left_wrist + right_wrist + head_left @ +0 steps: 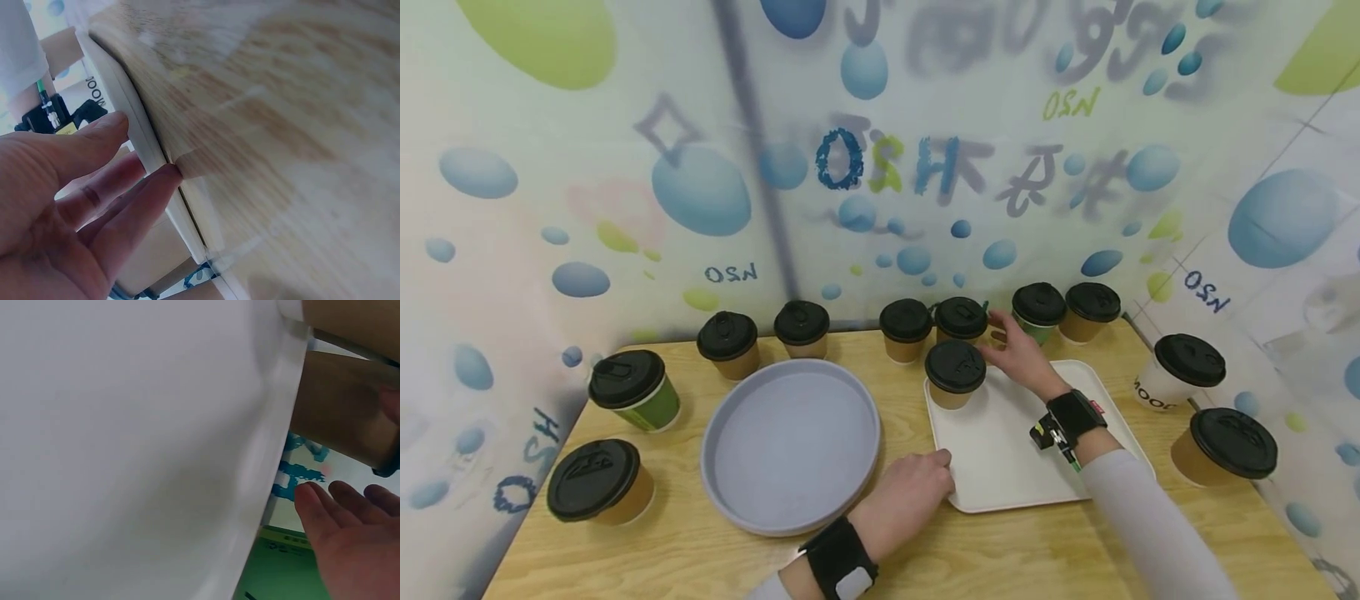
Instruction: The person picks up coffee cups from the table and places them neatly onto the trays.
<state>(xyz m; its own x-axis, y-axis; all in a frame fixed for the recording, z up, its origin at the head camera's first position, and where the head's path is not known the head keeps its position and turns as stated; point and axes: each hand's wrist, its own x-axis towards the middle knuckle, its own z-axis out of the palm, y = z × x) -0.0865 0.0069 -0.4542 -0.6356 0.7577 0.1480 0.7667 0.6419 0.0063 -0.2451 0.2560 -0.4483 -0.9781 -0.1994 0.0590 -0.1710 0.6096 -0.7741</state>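
The rim of the white tray (1007,437) is pinched at near left by the left hand (906,500) and should be held steady. Beyond the tray, the far black-lidded brown cup (961,317) is not grasped by the right hand (1019,355), whose fingers are extended; its wall is best gripped without nudging the 1 lidded cup (955,379) at the tray's far-left corner.

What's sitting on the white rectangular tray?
One black-lidded brown paper cup, near the far left corner. The tray surface beneath it and behind the right forearm is covered.
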